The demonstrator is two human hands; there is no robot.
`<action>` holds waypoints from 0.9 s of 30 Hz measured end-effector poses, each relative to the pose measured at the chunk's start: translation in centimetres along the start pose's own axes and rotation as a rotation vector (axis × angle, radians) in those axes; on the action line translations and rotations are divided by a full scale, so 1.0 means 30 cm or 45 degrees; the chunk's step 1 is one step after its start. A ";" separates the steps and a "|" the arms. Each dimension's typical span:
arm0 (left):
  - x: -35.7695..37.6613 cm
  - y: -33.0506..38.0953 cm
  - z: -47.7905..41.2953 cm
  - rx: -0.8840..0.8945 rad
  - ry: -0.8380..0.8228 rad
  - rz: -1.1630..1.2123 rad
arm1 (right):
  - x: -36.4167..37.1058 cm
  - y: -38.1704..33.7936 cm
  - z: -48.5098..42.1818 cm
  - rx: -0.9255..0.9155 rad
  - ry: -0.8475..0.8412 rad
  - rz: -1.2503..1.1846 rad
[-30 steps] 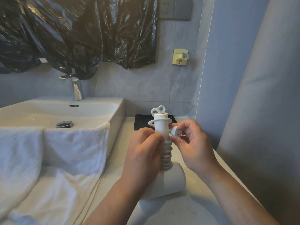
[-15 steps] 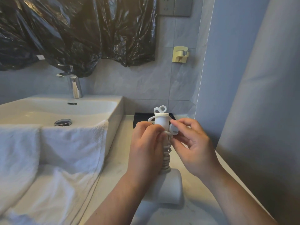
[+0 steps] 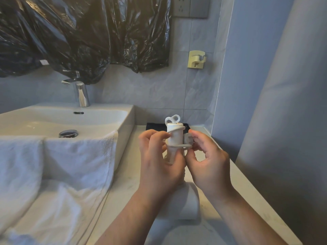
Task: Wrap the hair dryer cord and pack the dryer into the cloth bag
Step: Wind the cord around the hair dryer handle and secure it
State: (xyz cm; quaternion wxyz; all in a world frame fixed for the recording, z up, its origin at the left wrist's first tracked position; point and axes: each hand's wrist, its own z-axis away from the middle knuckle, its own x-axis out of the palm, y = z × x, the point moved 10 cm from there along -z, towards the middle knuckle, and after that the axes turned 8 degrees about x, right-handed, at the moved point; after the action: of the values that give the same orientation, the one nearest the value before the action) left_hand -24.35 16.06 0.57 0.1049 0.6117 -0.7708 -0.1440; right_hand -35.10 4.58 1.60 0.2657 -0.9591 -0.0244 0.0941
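I see the dryer (image 3: 187, 204) standing on the counter (image 3: 251, 200), barrel down on the surface, handle pointing up between both hands. The left hand (image 3: 159, 167) grips the handle, fingers curled round its left side, thumb near the top. The cord (image 3: 178, 146) is wound round the handle in coils: one turn just under the end cap, another lower down, the rest hidden by the hands. The right hand (image 3: 210, 168) pinches the plug (image 3: 188, 139) just beside the handle's right side, its other fingers loosely curled. A white hang loop (image 3: 173, 119) sticks up from the handle end.

A dark cloth (image 3: 152, 126) lies flat at the back of the counter against the wall, behind the dryer and apart from it. I cannot tell whether it is the bag.

To the left is the sink (image 3: 126, 124), with a white towel (image 3: 74, 156) draped over its front edge and spilling down. A chrome faucet (image 3: 82, 94) stands at the back. Black plastic (image 3: 88, 32) hangs over the wall above. There is a socket (image 3: 190, 7) at top and a yellow hook (image 3: 196, 59) on the tile.
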 end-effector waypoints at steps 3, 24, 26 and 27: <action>0.008 0.031 -0.012 0.115 -0.019 -0.083 | -0.005 -0.013 0.000 -0.009 0.040 0.016; 0.029 0.025 -0.014 0.136 0.003 -0.056 | -0.002 -0.028 -0.018 -0.104 -0.101 0.013; 0.032 0.029 -0.012 0.156 0.008 -0.075 | -0.006 -0.041 -0.006 -0.155 -0.061 0.059; 0.032 0.028 -0.012 0.154 0.008 -0.081 | -0.009 -0.030 -0.004 -0.106 -0.049 0.042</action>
State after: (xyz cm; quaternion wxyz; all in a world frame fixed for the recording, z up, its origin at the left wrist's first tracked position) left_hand -25.21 15.28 1.20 0.0657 0.6417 -0.7578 -0.0986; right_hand -35.33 5.28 2.21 0.2233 -0.9677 -0.0175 0.1157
